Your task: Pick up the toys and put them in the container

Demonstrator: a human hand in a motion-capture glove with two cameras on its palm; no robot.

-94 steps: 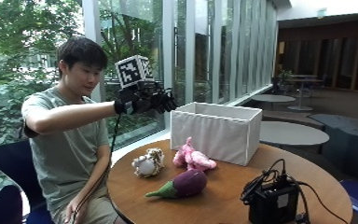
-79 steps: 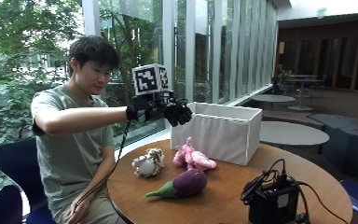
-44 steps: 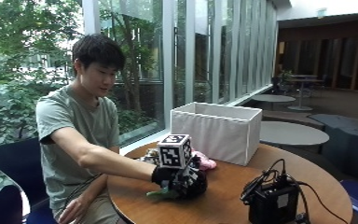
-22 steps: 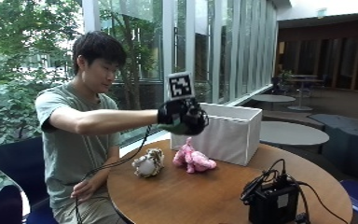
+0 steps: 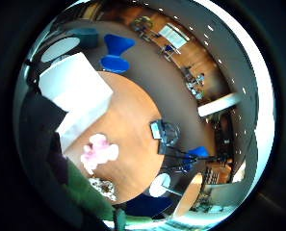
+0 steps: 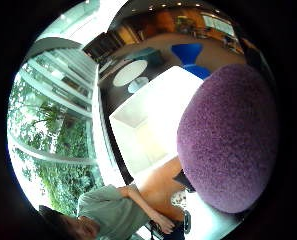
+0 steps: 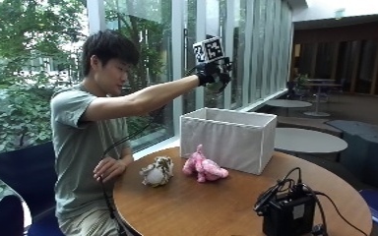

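- Here the gloved right hand (image 7: 213, 73) is raised high above the near left rim of the white container (image 7: 228, 137), arm stretched out from the seated person.
- Its fingers are curled round a purple plush toy (image 6: 228, 137); in the outside view only a dark bit of it shows under the glove, while the thumb-side palm view is largely filled by its fuzzy purple surface.
- The container stands at the far edge of the round wooden tabletop (image 7: 195, 206), open at the top; the thumb-side palm view looks down into it, and no toys show in the part that can be seen.
- A pink plush toy (image 7: 203, 167) lies on the tabletop just in front of the container's left corner, close to its wall; whether it touches the wall cannot be told.
- A white and brown plush toy (image 7: 157, 171) sits just left of the pink one, near the left edge of the tabletop, with a small gap between the two.
- The person's bare left hand (image 7: 110, 168) rests at the tabletop's left edge, near the white and brown toy but apart from it.
- A black device (image 7: 289, 212) with cables stands near the front right edge of the tabletop, well apart from the toys.
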